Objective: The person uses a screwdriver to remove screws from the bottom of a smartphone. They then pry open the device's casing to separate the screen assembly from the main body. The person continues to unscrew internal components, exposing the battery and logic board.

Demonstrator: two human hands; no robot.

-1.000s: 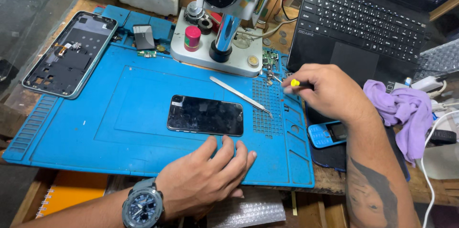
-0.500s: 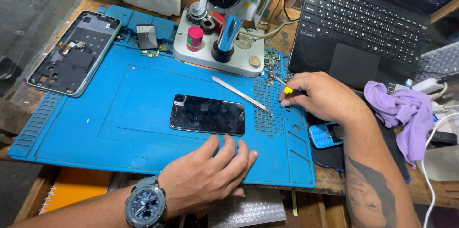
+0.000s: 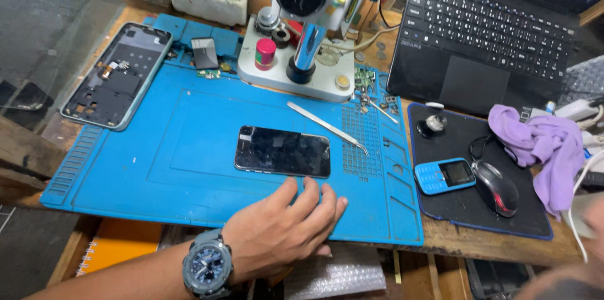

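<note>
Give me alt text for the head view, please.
The left hand rests flat on a blue work mat's near edge, just below a dark smartphone lying screen-up. Tweezers, a microscope base and a laptop lie beyond; the right hand is a blur at the frame's edge.

Black smartphone (image 3: 282,151): flat, screen up, dark glossy glass, long axis left-right, mid blue mat (image 3: 157,142). Left hand (image 3: 283,227) just near of it, palm down, fingers spread, fingertips close to phone's near edge, contact unclear.
</note>
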